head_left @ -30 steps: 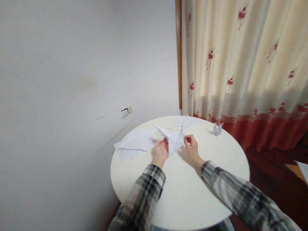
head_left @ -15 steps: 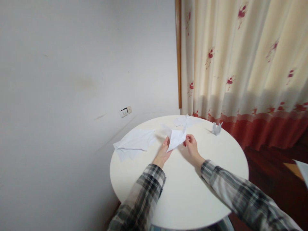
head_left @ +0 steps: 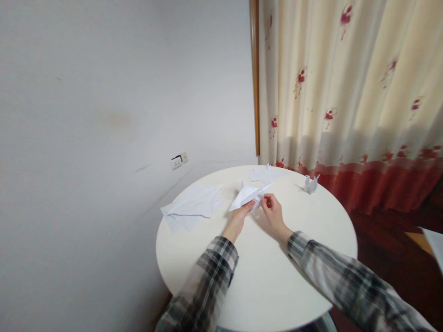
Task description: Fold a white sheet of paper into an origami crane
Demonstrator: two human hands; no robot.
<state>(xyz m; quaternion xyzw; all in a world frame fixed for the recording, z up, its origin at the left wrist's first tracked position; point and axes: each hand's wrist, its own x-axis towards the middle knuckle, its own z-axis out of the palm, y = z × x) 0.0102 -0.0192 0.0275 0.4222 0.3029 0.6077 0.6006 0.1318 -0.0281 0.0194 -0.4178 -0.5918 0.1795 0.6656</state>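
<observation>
A piece of folded white paper point(head_left: 244, 195) with pointed corners is held just above the round table. My left hand point(head_left: 241, 216) grips its lower edge, thumb on top and the other fingers hidden underneath. At the paper's right side is my right hand point(head_left: 272, 208), its fingers closed in a pinch on the edge. The exact spot where those fingertips meet the paper is small and partly hidden.
White paper sheets point(head_left: 194, 203) lie on the left of the white round table point(head_left: 273, 281). More paper point(head_left: 260, 174) lies at the back. A folded paper figure point(head_left: 310, 185) stands at the right rim. Wall point(head_left: 104, 138) and curtain point(head_left: 321, 92) border the table.
The folded paper has been tilted and turned in my left hand, its left point now reaching further left. My left thumb now shows on top. My right hand has shifted only slightly.
</observation>
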